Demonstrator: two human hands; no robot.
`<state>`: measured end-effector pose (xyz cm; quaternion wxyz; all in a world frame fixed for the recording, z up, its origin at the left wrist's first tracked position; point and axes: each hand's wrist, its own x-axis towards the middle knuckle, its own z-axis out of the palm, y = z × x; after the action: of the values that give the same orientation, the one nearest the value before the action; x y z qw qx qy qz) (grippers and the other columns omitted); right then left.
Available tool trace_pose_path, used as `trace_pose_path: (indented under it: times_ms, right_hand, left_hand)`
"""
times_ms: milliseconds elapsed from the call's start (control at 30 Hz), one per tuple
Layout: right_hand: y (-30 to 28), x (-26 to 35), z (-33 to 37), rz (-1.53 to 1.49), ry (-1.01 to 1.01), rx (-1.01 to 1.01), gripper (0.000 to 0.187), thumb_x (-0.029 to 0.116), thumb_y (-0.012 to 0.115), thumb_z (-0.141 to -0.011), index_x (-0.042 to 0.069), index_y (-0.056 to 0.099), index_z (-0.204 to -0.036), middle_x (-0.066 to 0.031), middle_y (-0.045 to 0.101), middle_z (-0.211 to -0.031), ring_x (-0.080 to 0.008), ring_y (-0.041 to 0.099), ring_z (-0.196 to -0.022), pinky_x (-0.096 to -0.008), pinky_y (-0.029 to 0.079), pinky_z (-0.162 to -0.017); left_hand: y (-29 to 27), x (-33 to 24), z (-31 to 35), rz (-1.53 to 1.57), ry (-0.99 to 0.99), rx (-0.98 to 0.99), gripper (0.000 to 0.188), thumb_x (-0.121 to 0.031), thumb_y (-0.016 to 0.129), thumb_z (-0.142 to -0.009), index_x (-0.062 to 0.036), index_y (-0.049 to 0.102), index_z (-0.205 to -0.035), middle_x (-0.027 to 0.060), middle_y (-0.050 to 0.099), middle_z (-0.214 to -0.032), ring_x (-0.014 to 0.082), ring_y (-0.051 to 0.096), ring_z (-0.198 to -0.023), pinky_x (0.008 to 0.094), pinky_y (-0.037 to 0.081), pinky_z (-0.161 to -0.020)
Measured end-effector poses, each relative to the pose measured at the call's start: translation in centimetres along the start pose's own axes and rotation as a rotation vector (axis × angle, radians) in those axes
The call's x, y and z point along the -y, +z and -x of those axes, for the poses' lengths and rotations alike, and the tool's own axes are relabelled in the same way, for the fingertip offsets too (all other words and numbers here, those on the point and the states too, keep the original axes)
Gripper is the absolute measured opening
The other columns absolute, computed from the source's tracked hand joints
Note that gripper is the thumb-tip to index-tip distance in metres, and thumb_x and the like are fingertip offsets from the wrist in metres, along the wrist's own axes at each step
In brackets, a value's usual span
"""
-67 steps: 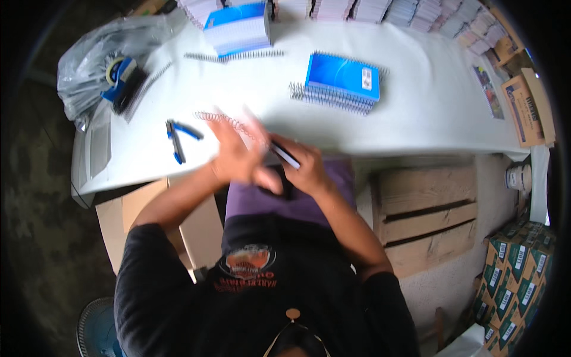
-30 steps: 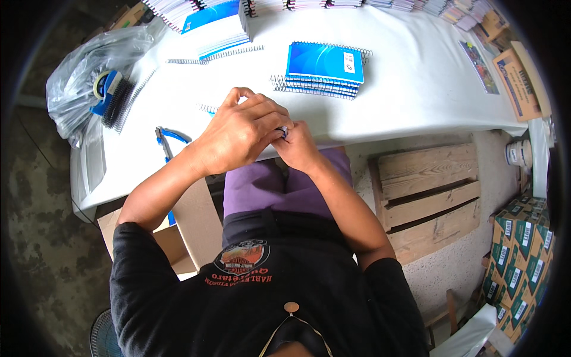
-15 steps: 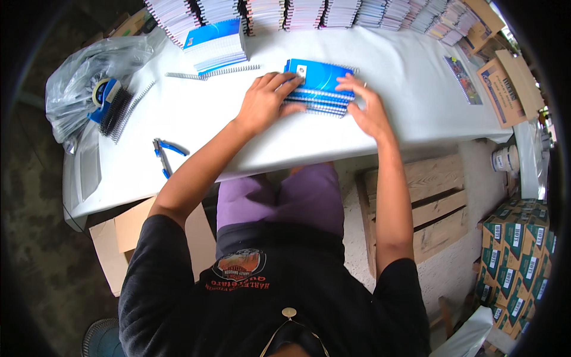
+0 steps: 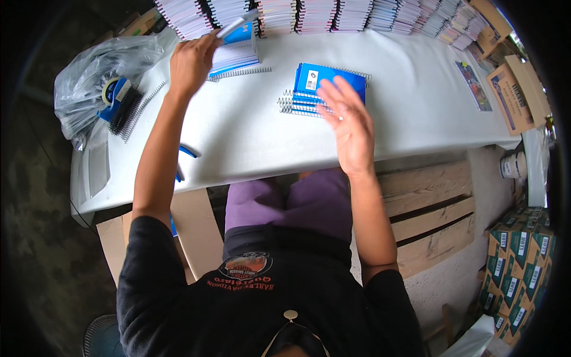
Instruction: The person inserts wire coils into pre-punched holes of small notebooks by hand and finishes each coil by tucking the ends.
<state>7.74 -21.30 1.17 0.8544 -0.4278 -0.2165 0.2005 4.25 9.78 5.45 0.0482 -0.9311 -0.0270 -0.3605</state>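
At the far left of the table my left hand (image 4: 193,62) is raised, closed on a thin notebook block (image 4: 237,25) seen nearly edge-on and blurred. Just beyond it stands a stack of blue-covered notebooks (image 4: 238,52), partly hidden by the hand. My right hand (image 4: 352,128) hovers open, fingers apart and a little smeared, in front of a pile of blue spiral notebooks (image 4: 309,83). Wire coils stick out from that pile's left side. A long loose metal coil (image 4: 247,72) lies before the stack. Blue-handled pliers (image 4: 188,151) are partly covered by my left forearm.
Stacks of spiral-bound books (image 4: 318,15) line the table's back edge. On the left are a clear plastic bag (image 4: 80,77), a blue tape dispenser (image 4: 116,98) and dark coils (image 4: 126,116). An opened carton (image 4: 510,98) stands right. A wooden pallet (image 4: 437,205) lies below.
My left hand has left the blue notebook pile, moved left to the stack and taken hold of a thin notebook block. The right hand has drawn back slightly from the pile, lifted and opened.
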Motion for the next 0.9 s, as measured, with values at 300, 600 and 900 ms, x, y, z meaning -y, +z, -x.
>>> trace_pose_path:
  times_ms: [300,600,900]
  right_hand:
    - [-2.2,-2.5,1.9,-0.371,0.662,-0.056,0.045,0.031,0.058,-0.089,-0.001,0.048,-0.120,-0.0113,0.057,-0.111,-0.0192,0.058,-0.100,-0.0349,0.049,-0.085]
    - [-4.0,-0.2,3.6,0.071,0.201,0.070,0.039,0.016,0.058,-0.088,-0.003,0.051,-0.122,-0.0115,0.058,-0.113,-0.0153,0.056,-0.101,-0.0287,0.047,-0.086]
    - [-0.1,-2.4,3.9,-0.029,-0.285,0.087,0.045,0.009,0.060,-0.087,-0.002,0.044,-0.128,-0.0138,0.051,-0.126,-0.0205,0.045,-0.118,-0.0373,0.032,-0.102]
  left_hand:
    - [-6.0,-11.2,6.3,0.672,0.336,0.372,0.013,-0.016,0.065,-0.079,-0.0102,0.069,-0.089,0.0026,0.069,-0.095,0.0186,0.064,-0.081,0.0302,0.045,-0.074]
    - [-3.2,-6.6,10.0,0.069,0.122,0.577,0.034,-0.032,0.064,-0.080,-0.0070,0.064,-0.102,0.0099,0.066,-0.096,0.0246,0.063,-0.084,0.0335,0.047,-0.074]
    - [-4.9,-13.5,5.8,1.483,-0.444,0.545,0.024,-0.021,0.059,-0.090,-0.0006,0.063,-0.101,0.0035,0.064,-0.086,0.0098,0.054,-0.081,0.0281,0.046,-0.077]
